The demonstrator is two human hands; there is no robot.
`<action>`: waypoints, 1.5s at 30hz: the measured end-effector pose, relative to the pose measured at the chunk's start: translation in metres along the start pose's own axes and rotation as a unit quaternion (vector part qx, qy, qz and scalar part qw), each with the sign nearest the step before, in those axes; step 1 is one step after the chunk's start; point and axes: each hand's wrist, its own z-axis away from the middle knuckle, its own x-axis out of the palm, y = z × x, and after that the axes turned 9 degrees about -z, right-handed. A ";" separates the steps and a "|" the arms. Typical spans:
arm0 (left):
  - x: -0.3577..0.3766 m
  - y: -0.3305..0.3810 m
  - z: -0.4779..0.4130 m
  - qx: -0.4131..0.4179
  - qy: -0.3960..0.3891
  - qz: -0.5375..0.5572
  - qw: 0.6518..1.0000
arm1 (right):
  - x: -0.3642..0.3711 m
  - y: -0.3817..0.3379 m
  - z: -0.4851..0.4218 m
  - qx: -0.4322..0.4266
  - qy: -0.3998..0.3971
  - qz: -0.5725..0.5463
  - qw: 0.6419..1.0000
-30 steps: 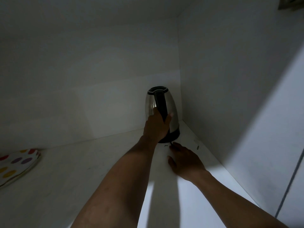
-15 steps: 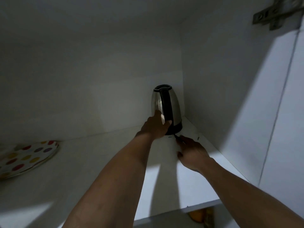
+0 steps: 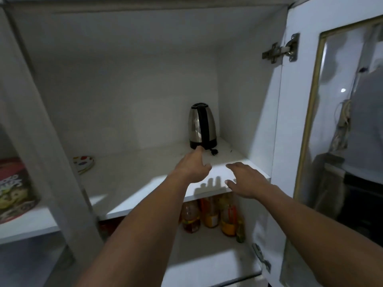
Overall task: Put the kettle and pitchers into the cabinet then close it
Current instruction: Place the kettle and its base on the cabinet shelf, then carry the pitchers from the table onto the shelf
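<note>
Stainless steel with a black handle and base, the kettle (image 3: 202,126) stands upright in the back right corner of the cabinet's upper shelf (image 3: 145,183), close to the side wall. We judge that spot a sensible one: tucked deep and to the side, it leaves the wide bare stretch of shelf to its left free for the pitchers, none of which we can see here. Its short cord end (image 3: 214,151) lies on the shelf just in front of the base.

Our left hand (image 3: 191,165) reaches in with fingers loosely spread, one fingertip at or just short of the kettle's base; we cannot tell whether it touches. It grips nothing. Our right hand (image 3: 245,181) hovers open over the shelf's front edge, palm down, also empty, casting finger shadows on the white board.

The shelf is smooth white laminate, dim at the back and lit only along the front. A dotted plate (image 3: 84,162) sits far left on it. Below, bottles (image 3: 209,214) of amber liquid crowd the lower shelf. The right door (image 3: 300,121) stands swung open on its metal hinge (image 3: 279,51), with a gold-trimmed glass panel; the left door (image 3: 41,141) is open too, a printed box (image 3: 14,189) showing beyond it. By our reading, the kettle step is finished, the pitchers and the closing remain.
</note>
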 end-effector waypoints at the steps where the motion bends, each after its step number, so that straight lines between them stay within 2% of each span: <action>1: 0.000 0.003 0.014 0.002 -0.006 -0.002 1.000 | -0.005 -0.003 0.016 0.005 -0.002 -0.001 1.000; 5: -0.009 0.020 0.059 0.005 -0.024 -0.013 1.000 | -0.025 -0.011 0.068 0.023 0.002 -0.008 1.000; 11: -0.040 0.042 0.112 0.007 0.006 -0.019 1.000 | -0.048 -0.028 0.107 -0.001 0.014 -0.001 1.000; 14: -0.058 0.028 0.148 -0.031 0.033 -0.031 0.998 | -0.047 -0.056 0.111 -0.048 0.002 0.002 0.999; 20: -0.086 -0.038 0.244 -0.163 0.061 -0.049 0.983 | -0.027 -0.145 0.121 -0.170 -0.045 -0.035 0.984; 26: -0.117 -0.126 0.414 -0.342 0.059 -0.093 0.933 | 0.044 -0.284 0.167 -0.307 -0.149 -0.084 0.936; 30: -0.146 -0.184 0.530 -0.475 0.082 -0.101 0.870 | 0.094 -0.384 0.207 -0.395 -0.196 -0.096 0.892; 33: -0.168 -0.229 0.600 -0.541 0.100 -0.104 0.829 | 0.129 -0.458 0.231 -0.449 -0.213 -0.089 0.863; 40: -0.206 -0.341 0.686 -0.615 0.120 -0.076 0.776 | 0.200 -0.609 0.245 -0.502 -0.250 -0.105 0.821; 45: -0.204 -0.414 0.684 -0.621 0.130 -0.023 0.772 | 0.245 -0.667 0.224 -0.470 -0.277 -0.133 0.828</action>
